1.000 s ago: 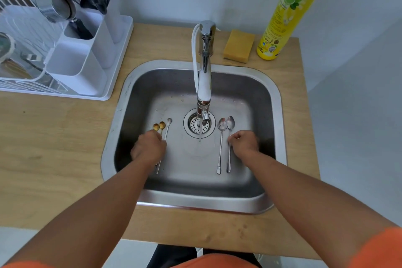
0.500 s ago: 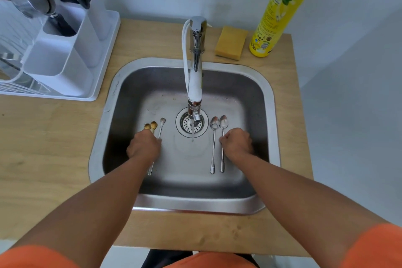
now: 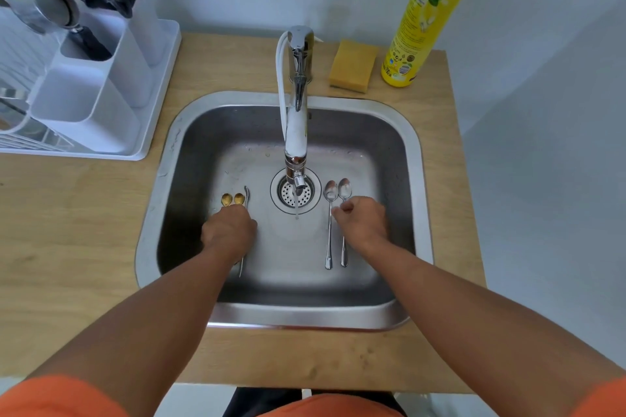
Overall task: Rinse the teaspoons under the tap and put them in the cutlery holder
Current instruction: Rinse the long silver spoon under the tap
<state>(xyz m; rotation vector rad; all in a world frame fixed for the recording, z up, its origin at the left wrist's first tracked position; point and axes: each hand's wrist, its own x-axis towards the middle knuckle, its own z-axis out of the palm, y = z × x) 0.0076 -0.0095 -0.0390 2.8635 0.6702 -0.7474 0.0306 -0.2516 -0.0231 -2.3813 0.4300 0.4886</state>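
Two gold teaspoons and a thin silver teaspoon lie on the left of the sink floor. My left hand is curled down over their handles, hiding the grip. The thin spoon's bowl is turned on edge. Two silver teaspoons lie side by side right of the drain. My right hand rests on the right one, thumb and forefinger pinched at its neck. The tap runs a thin stream onto the drain. The white cutlery holder, with utensils in its back compartments, stands at the back left.
The steel sink is set in a wooden counter. A yellow sponge and a tall yellow dish-soap bottle stand behind the sink on the right. A white dish rack joins the holder at the far left.
Both hands have closed further onto the spoon handles. The thin silver spoon has rolled onto its edge. The view has shifted slightly.
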